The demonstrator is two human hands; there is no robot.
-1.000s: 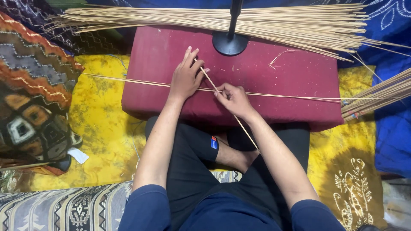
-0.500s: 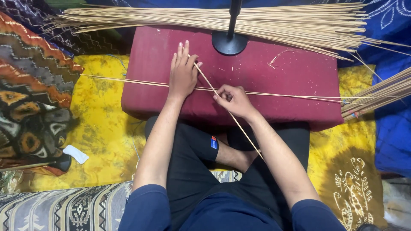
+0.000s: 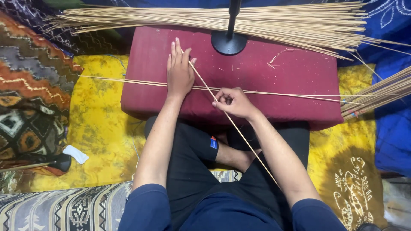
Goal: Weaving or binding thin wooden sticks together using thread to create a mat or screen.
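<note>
Head view: right hand (image 3: 233,102) pinches diagonal stick (image 3: 222,105), axis near-right to far-left, crossing horizontal sticks (image 3: 128,81); left hand (image 3: 179,70) flat, open, pressing crossing on maroon cushion (image 3: 278,77).

So there's a maroon cushion (image 3: 291,77) sitting on a yellow cloth (image 3: 98,124). Lying on it: a big bundle of thin sticks (image 3: 274,23) along the far edge, a black round stand base (image 3: 229,42), long single sticks (image 3: 282,93) crossing the middle, plus a few tiny slivers (image 3: 278,55).
</note>
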